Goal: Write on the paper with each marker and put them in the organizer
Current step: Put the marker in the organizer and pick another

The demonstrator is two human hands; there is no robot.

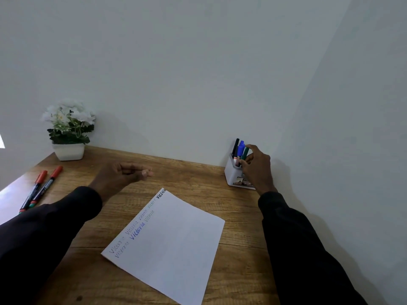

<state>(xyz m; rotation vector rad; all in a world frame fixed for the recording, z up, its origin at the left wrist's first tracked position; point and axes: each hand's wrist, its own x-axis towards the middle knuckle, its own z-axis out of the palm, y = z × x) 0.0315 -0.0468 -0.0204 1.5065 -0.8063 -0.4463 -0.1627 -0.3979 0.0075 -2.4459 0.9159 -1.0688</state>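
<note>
Green plastic barrel, head view: the green marker [245, 153] stood nearly upright in the white organizer [230, 175] at the far right of the table [198, 176], close against the wall, beside blue markers [241, 147] and a black marker [236, 145] already slotted in. The right hand [258, 169] reached in from the organizer's right side, its fingers [250, 158] pinching the green barrel. The left hand [119, 175] hovered over the far left-centre of the table, loosely curled and holding nothing. Two red-capped markers [40, 188] lay flat near the left edge, side by side, their long axes running from near-left to far-right with the caps at the far end. They lay left of the left hand, the nearer one, so probably its pick. The matte white paper [174, 247] lay skewed at centre on grained wood, with handwriting along its left edge.
</note>
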